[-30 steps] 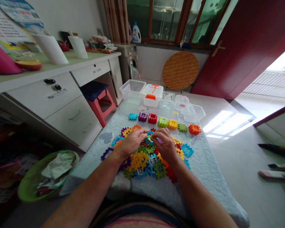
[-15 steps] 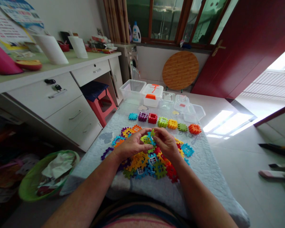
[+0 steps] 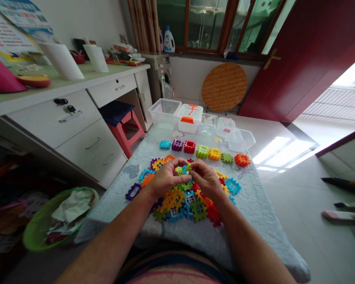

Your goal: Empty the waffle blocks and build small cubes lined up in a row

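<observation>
Both my hands meet above a heap of colourful notched plastic building pieces [image 3: 173, 200]. Between the fingertips is a small green interlocking piece [image 3: 188, 167], partly covered by the fingers, with a bit of blue beside it. My left hand [image 3: 167, 179] curves round its left side, thumb stretched toward the middle. My right hand [image 3: 205, 177] pinches it from the right. Behind the hands runs a row of joined blocks, among them a purple block [image 3: 177, 145], a red block [image 3: 189, 147], a yellow block [image 3: 214, 154] and an orange block [image 3: 242, 160].
Clear plastic boxes, including an open bin [image 3: 165, 104] and a lidded box with orange latches [image 3: 190, 125], stand along the table's far edge. A pink stool [image 3: 130, 136] and a green basket [image 3: 32, 232] are to the left. A pale cloth [image 3: 254, 221] covers the table.
The green piece between my fingers has turned and sits slightly lower. My fingers have drawn a little closer together around it. The heap and the row of blocks stay as they were.
</observation>
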The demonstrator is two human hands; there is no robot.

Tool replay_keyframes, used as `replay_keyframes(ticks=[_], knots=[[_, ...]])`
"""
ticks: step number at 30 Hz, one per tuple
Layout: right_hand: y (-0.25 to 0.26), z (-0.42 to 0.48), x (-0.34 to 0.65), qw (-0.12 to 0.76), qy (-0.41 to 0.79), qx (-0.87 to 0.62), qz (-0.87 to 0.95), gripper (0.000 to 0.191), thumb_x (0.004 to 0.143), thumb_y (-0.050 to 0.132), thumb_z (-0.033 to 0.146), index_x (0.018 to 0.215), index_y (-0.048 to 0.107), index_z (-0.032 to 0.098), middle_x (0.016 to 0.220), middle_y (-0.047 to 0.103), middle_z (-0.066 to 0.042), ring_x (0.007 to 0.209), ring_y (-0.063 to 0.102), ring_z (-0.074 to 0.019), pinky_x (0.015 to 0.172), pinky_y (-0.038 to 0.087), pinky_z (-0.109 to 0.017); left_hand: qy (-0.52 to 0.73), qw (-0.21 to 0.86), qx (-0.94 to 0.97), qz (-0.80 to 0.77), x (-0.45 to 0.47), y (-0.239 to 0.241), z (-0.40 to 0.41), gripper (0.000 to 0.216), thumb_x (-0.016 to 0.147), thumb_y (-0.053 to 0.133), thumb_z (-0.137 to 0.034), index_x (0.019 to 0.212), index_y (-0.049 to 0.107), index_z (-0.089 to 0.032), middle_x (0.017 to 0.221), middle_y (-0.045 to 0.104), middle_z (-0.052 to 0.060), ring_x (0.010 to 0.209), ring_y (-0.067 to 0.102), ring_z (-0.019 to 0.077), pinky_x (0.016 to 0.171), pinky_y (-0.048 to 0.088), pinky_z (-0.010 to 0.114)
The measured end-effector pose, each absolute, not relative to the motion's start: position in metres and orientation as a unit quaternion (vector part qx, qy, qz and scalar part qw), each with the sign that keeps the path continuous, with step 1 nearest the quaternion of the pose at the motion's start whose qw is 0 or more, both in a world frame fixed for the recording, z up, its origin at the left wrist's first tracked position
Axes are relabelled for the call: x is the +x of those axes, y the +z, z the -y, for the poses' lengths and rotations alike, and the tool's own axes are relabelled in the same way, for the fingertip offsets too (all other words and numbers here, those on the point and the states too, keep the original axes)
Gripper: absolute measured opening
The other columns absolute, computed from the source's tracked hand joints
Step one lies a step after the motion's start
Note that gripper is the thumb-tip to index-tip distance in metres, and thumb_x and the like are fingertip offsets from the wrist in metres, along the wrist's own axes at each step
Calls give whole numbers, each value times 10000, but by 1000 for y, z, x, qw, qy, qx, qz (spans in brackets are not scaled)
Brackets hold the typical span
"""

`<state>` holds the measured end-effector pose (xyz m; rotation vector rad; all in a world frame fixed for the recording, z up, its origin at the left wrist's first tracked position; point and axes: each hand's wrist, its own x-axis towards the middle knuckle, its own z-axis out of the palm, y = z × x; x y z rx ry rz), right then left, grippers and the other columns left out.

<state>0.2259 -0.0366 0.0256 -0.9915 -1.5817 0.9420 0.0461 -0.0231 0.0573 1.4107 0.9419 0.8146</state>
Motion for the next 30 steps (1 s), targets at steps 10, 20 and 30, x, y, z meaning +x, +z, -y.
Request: replay_keyframes(ticks=[10,20,30], knots=[[30,36,225,512,483,-384,597,194,815,653,361,938,643,211,710,527,25,609,442,-92,549,383,-224,308,653,603,-340,44,59,20,413,781,705,-397,1117,622,-172,856,634,13,807,583,149,778,440,278],[35,37,228,523,524,-368,563,181,797,690,365,879,636,213,688,476,49,588,402,-76,550,343,-218,310,722,517,-339,47,61,23,422,785,697,-364,1147,596,-172,1026,623,53,800,577,126,682,427,241],[32,36,229,511,501,-366,595,189,813,677,397,859,621,223,791,504,15,646,439,-94,561,386,-219,299,741,483,-356,49,69,25,393,759,720,-388,1051,613,-147,925,602,33,660,525,76,583,385,203]])
